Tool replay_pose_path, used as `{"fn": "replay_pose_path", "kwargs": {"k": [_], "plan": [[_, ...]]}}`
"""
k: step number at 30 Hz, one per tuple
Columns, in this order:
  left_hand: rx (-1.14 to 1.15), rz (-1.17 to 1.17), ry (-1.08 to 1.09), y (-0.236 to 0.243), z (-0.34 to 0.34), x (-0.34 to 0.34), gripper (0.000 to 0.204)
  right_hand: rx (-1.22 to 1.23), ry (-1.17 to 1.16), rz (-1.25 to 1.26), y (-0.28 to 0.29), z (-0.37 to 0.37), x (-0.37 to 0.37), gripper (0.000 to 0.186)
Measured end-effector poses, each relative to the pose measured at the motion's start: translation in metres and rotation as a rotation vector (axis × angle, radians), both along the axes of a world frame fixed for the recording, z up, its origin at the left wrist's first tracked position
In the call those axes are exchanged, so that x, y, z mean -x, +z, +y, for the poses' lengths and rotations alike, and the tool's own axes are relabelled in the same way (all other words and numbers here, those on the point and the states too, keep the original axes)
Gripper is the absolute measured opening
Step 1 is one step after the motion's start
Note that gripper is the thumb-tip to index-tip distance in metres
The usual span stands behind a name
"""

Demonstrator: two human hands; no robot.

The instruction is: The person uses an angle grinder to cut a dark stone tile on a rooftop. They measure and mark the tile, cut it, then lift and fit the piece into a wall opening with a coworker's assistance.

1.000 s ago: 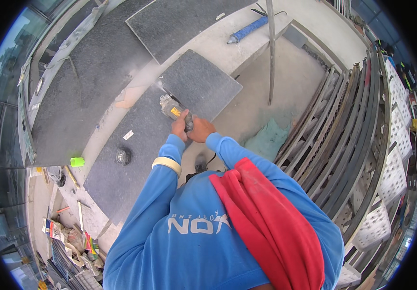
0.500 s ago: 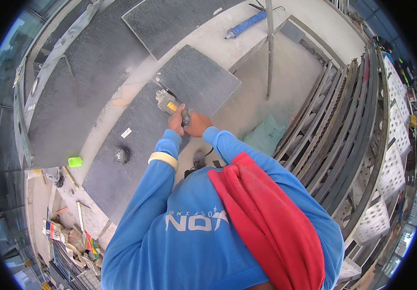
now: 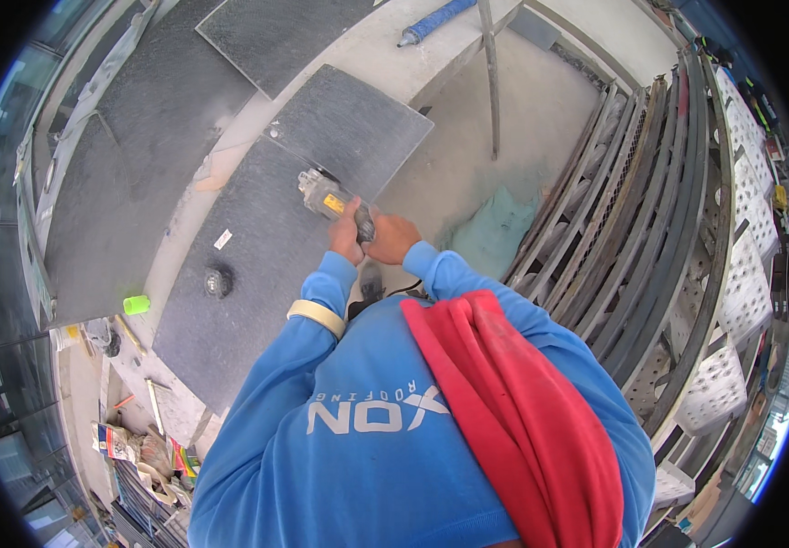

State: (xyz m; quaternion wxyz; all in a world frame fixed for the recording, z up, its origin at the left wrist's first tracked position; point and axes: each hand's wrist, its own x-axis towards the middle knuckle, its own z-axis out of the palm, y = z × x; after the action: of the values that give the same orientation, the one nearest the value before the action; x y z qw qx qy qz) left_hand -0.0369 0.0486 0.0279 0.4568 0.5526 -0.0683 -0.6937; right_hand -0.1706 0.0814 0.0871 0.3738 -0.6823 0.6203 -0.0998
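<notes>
Both my hands are closed round an angle grinder with a yellow label on its body. My left hand wraps the body behind the label, and my right hand grips the rear end. The grinder's head lies over a dark grey slab, beside a straight line that runs across it; whether the disc touches the stone is hidden. Beyond that line lies the slab's far part. A round dark object and a small white label are on the near part.
More dark slabs lie to the left and far side. A blue tube-shaped tool rests on the pale ledge. Metal lengths are stacked at the right, near a green sheet. A bright green cup-like object stands at left.
The grinder and both hands have moved a little toward me and right along the line on the slab. The whole view has shifted slightly. My grip is the same.
</notes>
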Motion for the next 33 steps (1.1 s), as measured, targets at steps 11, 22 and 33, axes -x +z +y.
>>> {"fn": "replay_pose_path", "kwargs": {"k": [11,22,33], "plan": [[0.036,-0.042,-0.015,0.001,-0.003,-0.002,0.047,0.027,-0.009,-0.033,-0.008,-0.004,-0.002,0.058],[0.019,-0.041,0.011,-0.005,-0.015,-0.009,0.046,-0.026,0.019,-0.008,-0.005,-0.017,-0.01,0.057],[0.015,0.022,0.017,0.009,0.004,0.003,0.048,0.007,-0.004,-0.027,-0.007,-0.001,0.0,0.057]]}}
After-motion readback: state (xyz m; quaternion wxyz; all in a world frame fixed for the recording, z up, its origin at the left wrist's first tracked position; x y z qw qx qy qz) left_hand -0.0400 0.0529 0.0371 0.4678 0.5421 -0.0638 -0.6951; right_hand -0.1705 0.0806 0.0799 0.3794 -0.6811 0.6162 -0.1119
